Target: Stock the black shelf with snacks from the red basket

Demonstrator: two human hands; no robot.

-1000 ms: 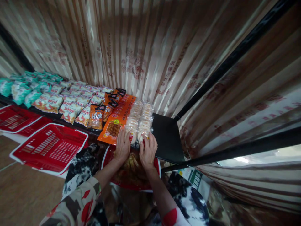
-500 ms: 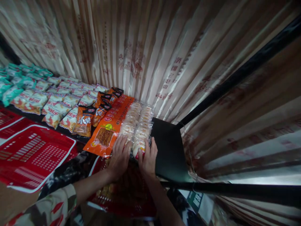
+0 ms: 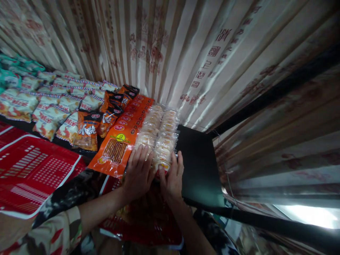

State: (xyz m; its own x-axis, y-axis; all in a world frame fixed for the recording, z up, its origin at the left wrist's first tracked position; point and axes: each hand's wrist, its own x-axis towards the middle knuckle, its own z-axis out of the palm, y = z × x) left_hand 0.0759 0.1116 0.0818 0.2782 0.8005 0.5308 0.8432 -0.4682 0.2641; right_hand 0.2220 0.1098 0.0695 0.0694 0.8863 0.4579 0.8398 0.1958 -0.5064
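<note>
Two rows of small round pale snacks in clear wrappers lie side by side on the black shelf: the left row and the right row. My left hand lies over the near end of the left row, fingers stretched out and flat on the wrapping. At the right row's near end, my right hand has its thumb on the front and its fingers along the right side, holding it. Left of the rows lies a flat orange snack packet, with a window showing brown sticks.
Orange-and-black bags, white snack bags and green bags fill the shelf leftward. Below are red baskets, one beneath my arms. A printed curtain hangs behind; the black shelf extends right, by dark poles.
The view has shifted, bringing the shelf slightly closer. My left hand has moved right, nearer my right hand; both stay at the near ends of the wrapped rows.
</note>
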